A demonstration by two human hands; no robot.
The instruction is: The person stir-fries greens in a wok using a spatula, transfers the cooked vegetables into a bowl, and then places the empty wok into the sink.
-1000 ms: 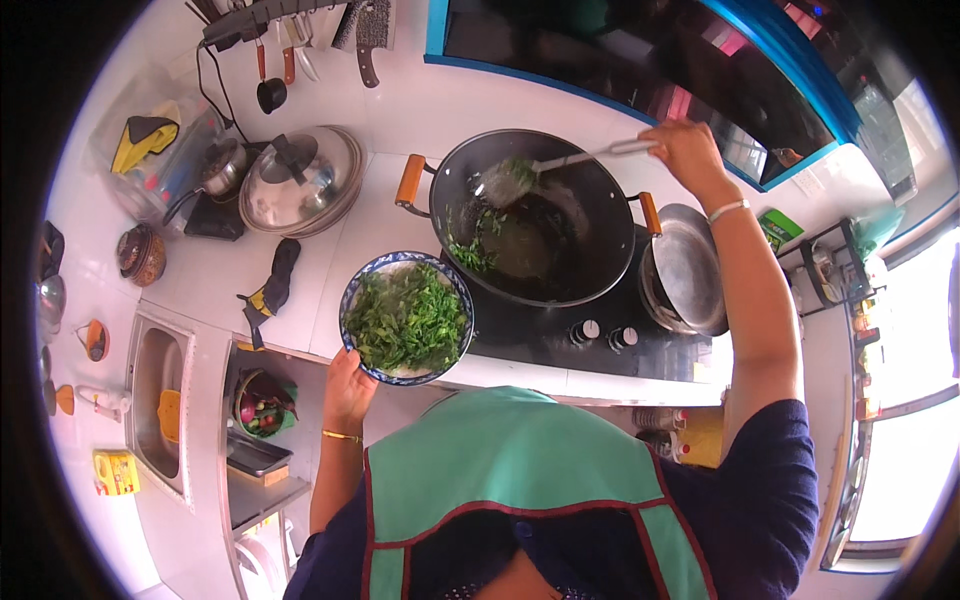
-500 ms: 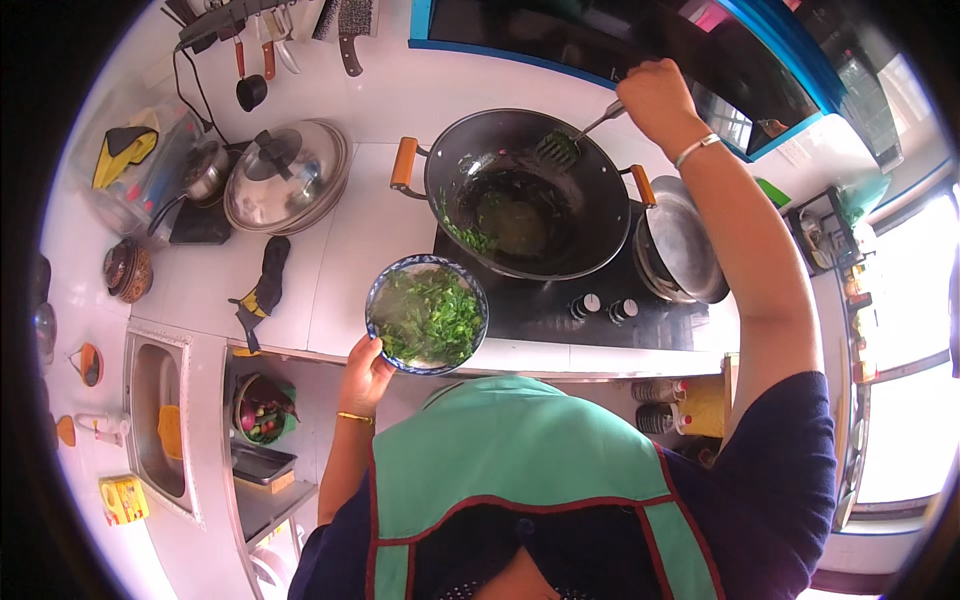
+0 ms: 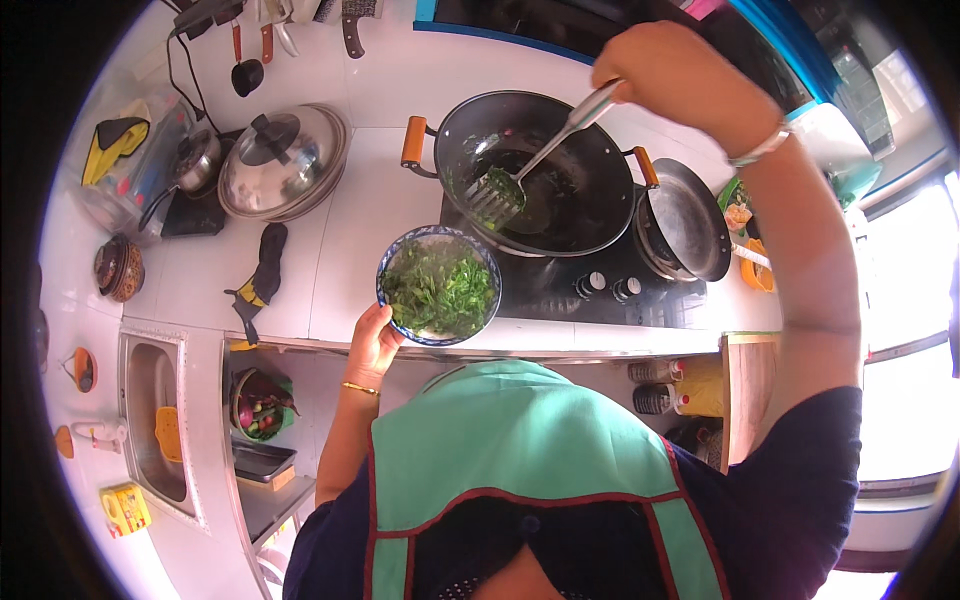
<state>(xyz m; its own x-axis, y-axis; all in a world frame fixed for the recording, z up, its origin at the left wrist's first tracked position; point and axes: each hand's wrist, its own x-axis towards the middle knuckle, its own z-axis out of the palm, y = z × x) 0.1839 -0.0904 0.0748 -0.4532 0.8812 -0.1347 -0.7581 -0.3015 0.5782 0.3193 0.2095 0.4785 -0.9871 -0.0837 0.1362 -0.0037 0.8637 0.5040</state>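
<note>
My left hand [image 3: 374, 340] grips the rim of a blue-and-white bowl [image 3: 386, 262] heaped with chopped leafy greens [image 3: 445, 288]. The bowl is held over the counter's front edge, just before the wok. In my raised right hand [image 3: 670, 75], closed round its handle, is a metal slotted spatula [image 3: 560, 140]. Its slotted head, with some greens on it, is inside the left near part of the black wok [image 3: 590, 205], close to the bowl. Dark liquid and a few bits of green lie in the wok, which has orange handles.
Right of the wok sits a flat pan [image 3: 690, 220] on the black cooktop [image 3: 545, 290], whose two knobs face me. A domed steel lid [image 3: 265, 170] and a black-and-yellow cloth [image 3: 264, 275] lie to the left. Beyond them are a small saucepan [image 3: 197, 165] and, nearer, a sink [image 3: 150, 385].
The spatula has swept from the wok's far right side to its near left, gathering greens. My right hand has come nearer and tilted. The bowl has shifted slightly right and away from me.
</note>
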